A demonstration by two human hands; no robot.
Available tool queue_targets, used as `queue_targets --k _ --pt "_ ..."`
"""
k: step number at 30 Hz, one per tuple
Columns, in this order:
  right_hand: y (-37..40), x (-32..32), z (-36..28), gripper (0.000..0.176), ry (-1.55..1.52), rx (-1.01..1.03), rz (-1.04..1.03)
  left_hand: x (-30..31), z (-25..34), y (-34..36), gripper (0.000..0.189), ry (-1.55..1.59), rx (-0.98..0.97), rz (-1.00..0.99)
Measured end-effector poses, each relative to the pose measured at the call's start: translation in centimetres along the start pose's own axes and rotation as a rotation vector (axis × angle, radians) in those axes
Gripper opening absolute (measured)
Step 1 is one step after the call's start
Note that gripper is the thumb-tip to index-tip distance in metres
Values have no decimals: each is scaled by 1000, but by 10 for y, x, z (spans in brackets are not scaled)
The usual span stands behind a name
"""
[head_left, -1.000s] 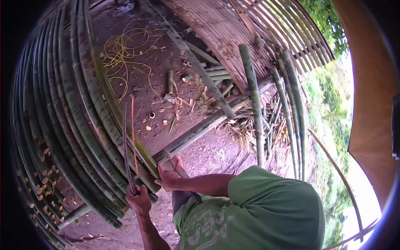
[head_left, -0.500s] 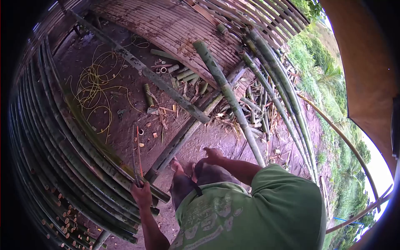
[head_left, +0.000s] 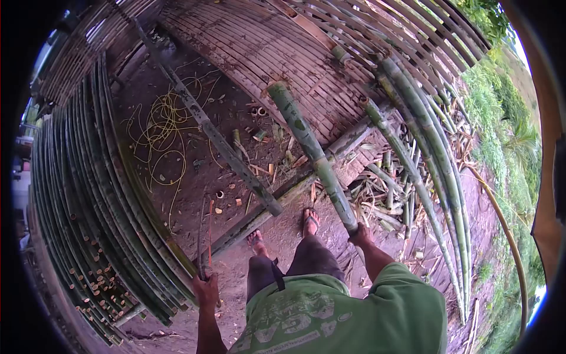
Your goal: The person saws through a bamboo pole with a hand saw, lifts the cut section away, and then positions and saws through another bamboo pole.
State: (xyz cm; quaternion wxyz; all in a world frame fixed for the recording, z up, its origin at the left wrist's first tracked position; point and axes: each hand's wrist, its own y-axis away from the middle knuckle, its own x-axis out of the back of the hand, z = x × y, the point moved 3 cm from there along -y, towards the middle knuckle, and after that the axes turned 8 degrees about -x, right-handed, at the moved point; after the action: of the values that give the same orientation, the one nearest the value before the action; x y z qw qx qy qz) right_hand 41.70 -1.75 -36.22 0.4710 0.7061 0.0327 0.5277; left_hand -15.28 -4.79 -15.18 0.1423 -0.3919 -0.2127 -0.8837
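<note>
My left hand is closed around the handle of a long dark blade with an orange strip along it, which points up and away from me. Out to the right, my right hand grips the near end of a thick green bamboo pole. That pole slants up and away, and its far end rests on a woven bamboo panel. My feet in sandals stand on bare earth between the two hands.
A big stack of long bamboo poles curves along the left. A thin pole and a ground beam cross ahead. Yellow cord and bamboo offcuts litter the dirt. More poles and grass lie to the right.
My right hand left the bamboo stack beside the blade, swung right and took hold of the thick pole's near end. My left hand kept the blade.
</note>
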Motion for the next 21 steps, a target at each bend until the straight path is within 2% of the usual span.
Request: queue_targets --k 1,2,3,4,5,6,7,9,12,13,14,15,16,17,19,21 --pt "-1 4 -3 65 -11 31 -63 -5 -2 10 25 0 -1 39" --pt "1 17 -18 64 30 59 -89 -9 9 20 21 142 171 29" --pt "6 27 -37 62 73 87 -119 -10 35 27 21 97 144 24" --pt "4 33 -63 58 116 93 -246 -7 65 32 21 43 120 15" --pt "33 79 -112 51 156 177 -215 -6 85 33 20 -9 89 8" --pt "41 96 -150 49 101 285 -205 -5 92 34 21 -13 90 11" --pt "53 116 -187 49 -1 357 -126 -6 94 34 21 -14 88 15" --pt "51 134 -242 54 -667 597 93 -12 105 32 22 -44 81 25" --pt "69 174 -232 58 -935 774 296 -4 130 25 23 -151 28 62" --pt "57 150 -206 63 -923 707 316 0 134 22 23 -179 -9 61" --pt "46 130 -173 77 -734 731 324 2 138 21 23 -201 -42 61" --pt "24 90 -133 96 -505 599 124 1 140 21 23 -221 -69 60" --pt "21 66 -96 111 -208 623 76 -1 142 20 23 -216 -58 46" --pt "17 37 -69 118 -141 590 -44 -4 143 18 22 -212 -46 29" --pt "-3 -38 -36 116 -110 453 -325 -10 138 17 22 -224 -40 -21" --pt "-3 -61 -51 105 -202 454 -511 -21 126 6 22 -241 -64 -72"
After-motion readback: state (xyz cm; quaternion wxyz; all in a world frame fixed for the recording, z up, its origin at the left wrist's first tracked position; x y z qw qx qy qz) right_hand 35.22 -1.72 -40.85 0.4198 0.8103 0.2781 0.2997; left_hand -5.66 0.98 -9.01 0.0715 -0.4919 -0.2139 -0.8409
